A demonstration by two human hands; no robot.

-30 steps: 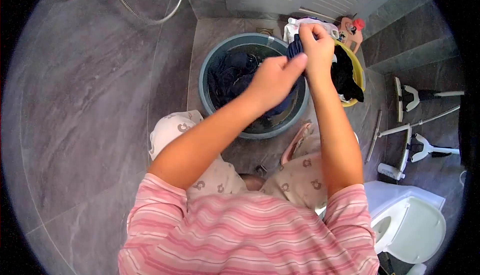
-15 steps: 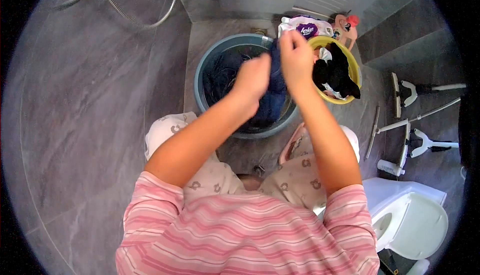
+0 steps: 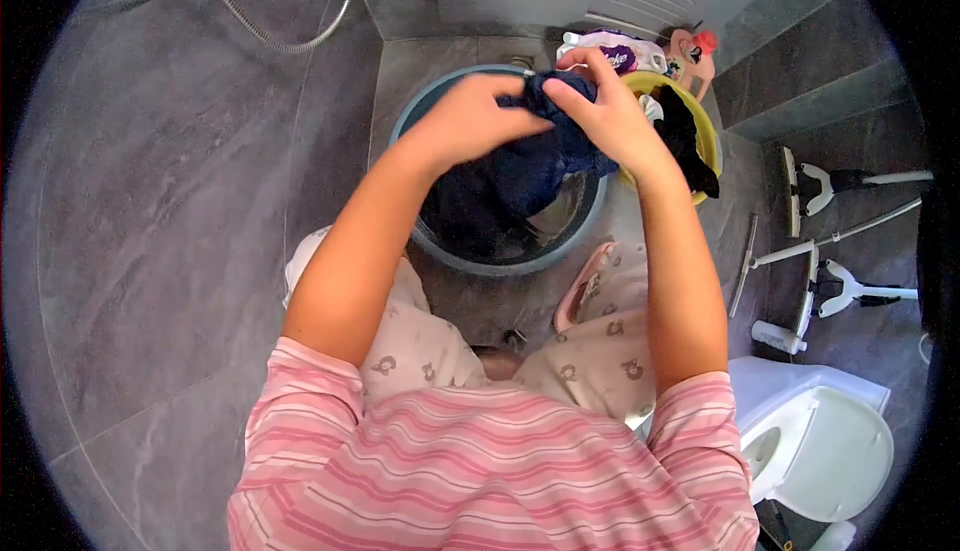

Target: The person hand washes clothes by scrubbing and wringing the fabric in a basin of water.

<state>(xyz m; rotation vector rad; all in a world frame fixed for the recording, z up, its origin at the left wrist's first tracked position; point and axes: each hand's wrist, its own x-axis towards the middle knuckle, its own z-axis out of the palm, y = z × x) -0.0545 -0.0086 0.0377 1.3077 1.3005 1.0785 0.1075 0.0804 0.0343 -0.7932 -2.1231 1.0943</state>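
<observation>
Dark blue cloth (image 3: 535,166) is bunched up over a round grey-blue tub (image 3: 480,268), its lower part lying in the tub. My left hand (image 3: 478,121) is at the cloth's upper left, thumb and fingers spread apart around its edge. On the upper right of the cloth, my right hand (image 3: 608,111) has its fingers and thumb curved round a raised bunch. Some water shows in the tub near its lower right wall. Folds of the cloth hide part of the fingertips.
A yellow basin (image 3: 712,141) with black and white clothes stands right of the tub. Behind are a detergent bag (image 3: 640,56) and a pink bottle (image 3: 692,63). Mops (image 3: 850,289), a white bottle (image 3: 778,338) and a toilet (image 3: 835,451) are at the right; a shower hose (image 3: 270,41) is upper left.
My left hand has shifted left and its fingers have spread. My right hand has loosened from a tight pinch to a wider curve. The cloth is now bunched higher and spread wider between them.
</observation>
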